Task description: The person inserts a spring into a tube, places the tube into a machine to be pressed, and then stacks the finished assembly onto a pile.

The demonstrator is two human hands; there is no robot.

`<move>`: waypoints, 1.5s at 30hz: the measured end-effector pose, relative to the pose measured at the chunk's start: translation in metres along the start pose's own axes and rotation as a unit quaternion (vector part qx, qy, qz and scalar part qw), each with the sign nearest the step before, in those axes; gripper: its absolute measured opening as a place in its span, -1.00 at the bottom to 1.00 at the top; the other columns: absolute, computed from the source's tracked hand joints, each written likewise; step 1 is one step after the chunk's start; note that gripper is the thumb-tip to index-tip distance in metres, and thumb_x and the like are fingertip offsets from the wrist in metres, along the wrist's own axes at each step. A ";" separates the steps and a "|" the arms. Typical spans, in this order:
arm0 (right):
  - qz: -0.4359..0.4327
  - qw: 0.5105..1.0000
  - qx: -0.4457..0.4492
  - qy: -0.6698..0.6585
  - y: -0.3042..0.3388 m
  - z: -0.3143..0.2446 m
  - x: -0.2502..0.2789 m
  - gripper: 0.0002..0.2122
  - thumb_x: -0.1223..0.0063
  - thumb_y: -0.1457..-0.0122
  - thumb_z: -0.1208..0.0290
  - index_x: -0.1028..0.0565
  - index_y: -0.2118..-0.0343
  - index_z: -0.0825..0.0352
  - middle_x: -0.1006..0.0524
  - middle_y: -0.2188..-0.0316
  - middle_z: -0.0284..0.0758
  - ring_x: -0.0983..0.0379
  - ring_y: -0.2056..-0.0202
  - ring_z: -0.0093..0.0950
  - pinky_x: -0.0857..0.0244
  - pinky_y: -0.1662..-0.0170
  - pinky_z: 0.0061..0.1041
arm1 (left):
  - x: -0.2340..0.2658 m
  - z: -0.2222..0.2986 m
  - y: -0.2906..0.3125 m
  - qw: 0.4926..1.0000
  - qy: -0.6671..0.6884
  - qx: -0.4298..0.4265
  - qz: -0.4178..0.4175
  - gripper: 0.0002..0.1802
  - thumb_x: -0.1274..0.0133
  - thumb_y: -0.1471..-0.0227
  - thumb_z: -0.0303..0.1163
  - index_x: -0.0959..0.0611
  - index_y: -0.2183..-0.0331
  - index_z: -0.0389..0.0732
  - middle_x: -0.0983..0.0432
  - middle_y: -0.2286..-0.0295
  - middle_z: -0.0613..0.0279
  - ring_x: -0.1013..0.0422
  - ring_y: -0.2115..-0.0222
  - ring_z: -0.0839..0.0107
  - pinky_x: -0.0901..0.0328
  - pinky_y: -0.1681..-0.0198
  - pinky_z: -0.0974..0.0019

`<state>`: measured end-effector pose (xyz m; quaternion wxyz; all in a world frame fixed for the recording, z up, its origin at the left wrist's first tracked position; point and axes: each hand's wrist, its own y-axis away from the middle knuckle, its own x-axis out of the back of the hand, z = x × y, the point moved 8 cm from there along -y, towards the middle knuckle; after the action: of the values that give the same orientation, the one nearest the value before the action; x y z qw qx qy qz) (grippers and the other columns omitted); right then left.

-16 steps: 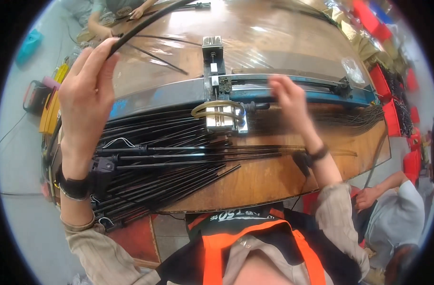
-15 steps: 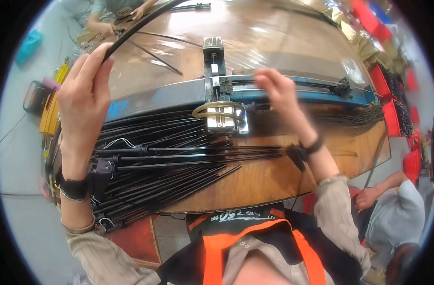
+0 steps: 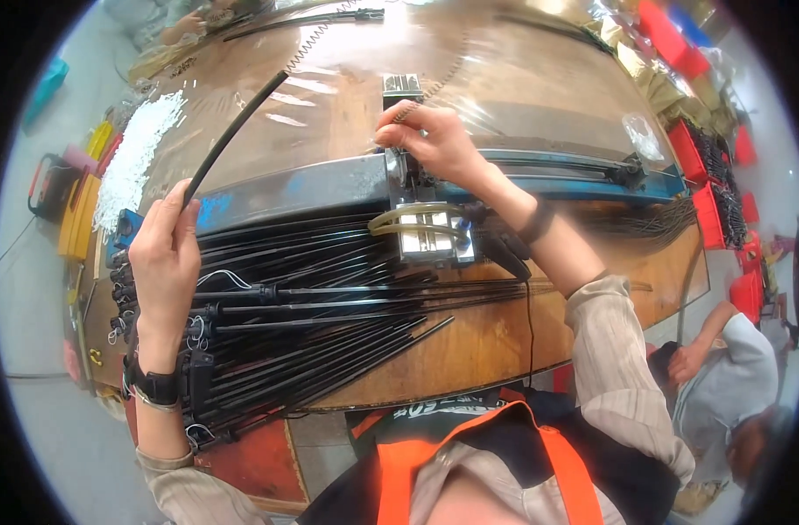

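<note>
My left hand (image 3: 165, 258) is closed around the lower part of a black tube (image 3: 238, 136), which slants up to the right over the table. A thin coil spring (image 3: 310, 44) comes out of the tube's upper end and runs up past the picture's top edge. My right hand (image 3: 433, 144) pinches a stretch of coil spring (image 3: 443, 80) above the metal clamping fixture (image 3: 430, 241). Whether both stretches are one spring is cut off by the picture's edge. Below my hands lies a thick bundle of black rods (image 3: 329, 346) with fittings and white cord loops at their left ends.
A blue rail (image 3: 566, 175) crosses the wooden table (image 3: 504, 337). White small pieces (image 3: 137, 162) are heaped at the left. Red bins (image 3: 707, 214) holding dark parts line the right edge. One person (image 3: 732, 376) sits at the right; another's hand (image 3: 185, 26) shows at the far left.
My right hand has moved left and now pinches the spring. The black tube's upper end has come down into view, with the spring showing out of it. The whole view has shifted slightly.
</note>
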<state>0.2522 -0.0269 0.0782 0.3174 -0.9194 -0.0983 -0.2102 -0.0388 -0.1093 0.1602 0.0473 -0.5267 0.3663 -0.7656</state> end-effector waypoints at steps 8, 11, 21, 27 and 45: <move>-0.086 0.948 0.105 0.288 -0.004 -0.009 -0.034 -0.96 -0.03 -0.17 0.47 -0.50 0.37 0.26 -0.56 0.53 -0.31 -0.50 0.50 -0.37 -0.29 0.34 -0.42 | -0.009 -0.007 -0.004 1.000 0.010 -0.005 0.003 -0.73 -0.07 -0.12 -0.50 -0.58 0.10 -0.23 -0.44 0.49 0.04 -0.37 0.55 0.19 -0.28 0.45 0.25; 0.004 0.921 0.150 0.360 0.022 -0.002 0.020 -0.91 -0.02 -0.05 0.57 -0.49 0.43 0.19 -0.54 0.55 -0.38 -0.49 0.49 -0.38 -0.25 0.30 -0.41 | -0.010 -0.024 0.005 1.000 -0.020 0.004 -0.023 -0.73 -0.07 -0.11 -0.49 -0.59 0.10 -0.20 -0.44 0.49 0.05 -0.39 0.54 0.15 -0.29 0.45 0.22; 0.067 0.826 -0.018 0.560 0.175 0.052 0.249 -0.96 -0.04 -0.11 0.55 -0.50 0.38 0.31 -0.50 0.49 -0.26 -0.44 0.34 -0.27 -0.23 0.12 -0.32 | -0.154 0.062 -0.040 0.975 0.082 -0.197 -0.068 -0.87 -0.11 0.01 -0.41 -0.58 0.33 -0.16 -0.42 0.53 0.13 -0.44 0.47 0.13 -0.37 0.44 0.15; 0.112 0.852 -0.016 0.511 0.188 0.073 0.247 -0.92 -0.01 -0.20 0.47 -0.45 0.37 0.36 -0.43 0.49 -0.22 -0.39 0.34 -0.26 -0.20 0.11 -0.30 | -0.175 0.057 -0.036 0.979 0.092 -0.168 -0.064 -0.85 -0.13 -0.02 -0.32 -0.54 0.46 -0.16 -0.41 0.56 0.15 -0.42 0.48 0.11 -0.34 0.43 0.15; 0.096 0.841 -0.024 0.533 0.177 0.053 0.217 -0.86 0.00 -0.21 0.48 -0.50 0.19 0.31 -0.54 0.23 -0.26 -0.41 0.04 -0.30 -0.10 -0.13 -0.28 | -0.168 0.055 -0.036 0.982 0.170 -0.086 -0.011 -0.81 -0.19 0.02 -0.28 -0.61 0.51 -0.18 -0.44 0.55 0.15 -0.42 0.46 0.11 -0.33 0.39 0.12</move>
<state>0.5191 -0.1215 0.0416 0.3177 -0.6777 0.1795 -0.6384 0.0927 -0.0337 0.0623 -0.0696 -0.3948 0.4280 -0.8100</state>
